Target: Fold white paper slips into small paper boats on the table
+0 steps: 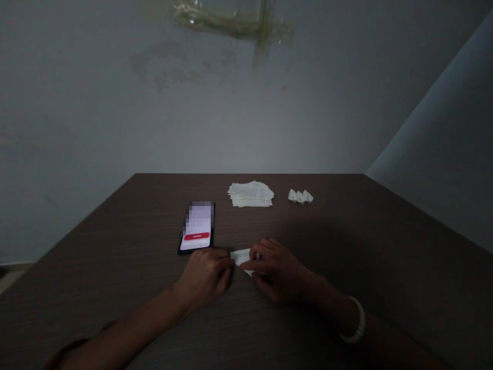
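A small piece of white printed paper [239, 255] lies on the dark wooden table between my two hands. My left hand [207, 271] is closed at its left edge, the fingertips pinching the corner. From the right, my right hand [278, 272] covers much of the paper. Its fingers are bent and closed on it, with the index finger across the surface. Part of the sheet appears folded at a slant, though the fingers hide the rest. Just beyond my left hand rests a phone [197, 226] with a lit screen and a red button.
Toward the back of the table [127, 221] lies a loose stack of printed paper slips [251, 193]. To its right are several small folded white paper pieces [300, 196] in a row. A grey wall [246, 123] with yellowed tape [239, 25] rises behind the table.
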`<state>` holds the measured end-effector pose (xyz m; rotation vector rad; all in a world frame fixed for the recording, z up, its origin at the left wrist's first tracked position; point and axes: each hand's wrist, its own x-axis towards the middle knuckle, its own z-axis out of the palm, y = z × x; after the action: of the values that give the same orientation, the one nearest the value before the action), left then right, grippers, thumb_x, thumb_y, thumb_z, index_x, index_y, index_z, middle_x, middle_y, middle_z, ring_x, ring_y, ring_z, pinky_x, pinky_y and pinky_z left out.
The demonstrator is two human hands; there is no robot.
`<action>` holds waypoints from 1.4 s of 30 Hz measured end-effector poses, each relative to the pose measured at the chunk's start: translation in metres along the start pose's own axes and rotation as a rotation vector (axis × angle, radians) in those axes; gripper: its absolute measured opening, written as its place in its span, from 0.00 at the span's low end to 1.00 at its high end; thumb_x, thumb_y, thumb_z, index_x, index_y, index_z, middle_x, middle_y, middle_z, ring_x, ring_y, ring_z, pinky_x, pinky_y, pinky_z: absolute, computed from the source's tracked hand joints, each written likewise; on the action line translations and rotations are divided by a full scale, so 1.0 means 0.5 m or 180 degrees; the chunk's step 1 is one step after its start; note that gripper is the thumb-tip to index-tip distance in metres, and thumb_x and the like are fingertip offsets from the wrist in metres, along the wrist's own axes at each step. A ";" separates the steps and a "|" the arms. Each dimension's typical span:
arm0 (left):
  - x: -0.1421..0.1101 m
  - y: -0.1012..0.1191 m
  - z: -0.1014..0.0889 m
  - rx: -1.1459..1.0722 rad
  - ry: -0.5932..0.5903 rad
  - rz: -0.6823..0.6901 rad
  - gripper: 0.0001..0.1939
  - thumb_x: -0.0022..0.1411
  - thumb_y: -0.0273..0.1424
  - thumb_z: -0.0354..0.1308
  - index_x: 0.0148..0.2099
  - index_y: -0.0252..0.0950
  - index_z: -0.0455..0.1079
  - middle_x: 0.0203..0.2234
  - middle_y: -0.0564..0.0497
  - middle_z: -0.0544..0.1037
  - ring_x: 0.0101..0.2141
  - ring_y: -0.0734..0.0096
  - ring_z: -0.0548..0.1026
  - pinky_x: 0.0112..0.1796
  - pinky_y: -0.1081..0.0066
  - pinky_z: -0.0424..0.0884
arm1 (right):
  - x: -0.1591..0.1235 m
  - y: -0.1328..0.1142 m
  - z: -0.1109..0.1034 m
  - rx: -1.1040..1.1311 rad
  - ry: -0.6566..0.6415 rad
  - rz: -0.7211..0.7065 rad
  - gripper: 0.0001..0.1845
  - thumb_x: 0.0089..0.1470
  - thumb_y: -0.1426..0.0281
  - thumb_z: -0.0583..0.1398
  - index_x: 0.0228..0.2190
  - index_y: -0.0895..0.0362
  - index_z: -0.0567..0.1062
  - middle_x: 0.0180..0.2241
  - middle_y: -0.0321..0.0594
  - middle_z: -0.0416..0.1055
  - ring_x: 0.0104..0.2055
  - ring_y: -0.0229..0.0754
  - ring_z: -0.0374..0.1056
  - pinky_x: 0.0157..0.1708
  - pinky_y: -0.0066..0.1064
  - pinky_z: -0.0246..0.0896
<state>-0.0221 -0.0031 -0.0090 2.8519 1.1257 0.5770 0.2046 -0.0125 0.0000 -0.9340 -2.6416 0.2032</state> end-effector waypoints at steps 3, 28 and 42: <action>0.001 -0.001 0.001 -0.0034 0.0029 -0.0014 0.14 0.55 0.23 0.48 0.31 0.35 0.76 0.21 0.49 0.74 0.23 0.67 0.73 0.25 0.71 0.63 | 0.003 -0.005 -0.002 -0.0078 -0.0104 -0.0081 0.18 0.52 0.73 0.56 0.45 0.50 0.72 0.41 0.41 0.65 0.41 0.45 0.59 0.40 0.38 0.49; 0.001 -0.001 0.004 0.0028 0.0091 0.0120 0.12 0.60 0.29 0.48 0.32 0.34 0.73 0.21 0.48 0.74 0.22 0.65 0.73 0.25 0.69 0.65 | -0.007 0.036 -0.002 0.0959 0.0466 -0.0250 0.07 0.47 0.76 0.61 0.30 0.56 0.79 0.32 0.38 0.68 0.33 0.39 0.61 0.35 0.32 0.54; 0.030 0.005 0.007 0.0237 0.0122 0.0015 0.18 0.60 0.43 0.57 0.26 0.34 0.67 0.23 0.48 0.74 0.28 0.62 0.71 0.31 0.64 0.66 | 0.001 0.048 0.009 0.0372 0.0357 0.0449 0.18 0.50 0.68 0.63 0.45 0.55 0.75 0.40 0.41 0.68 0.42 0.45 0.61 0.45 0.38 0.56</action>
<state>-0.0091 0.0056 -0.0068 2.9189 1.1707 0.6050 0.2169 0.0064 -0.0098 -1.0606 -2.4358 0.3254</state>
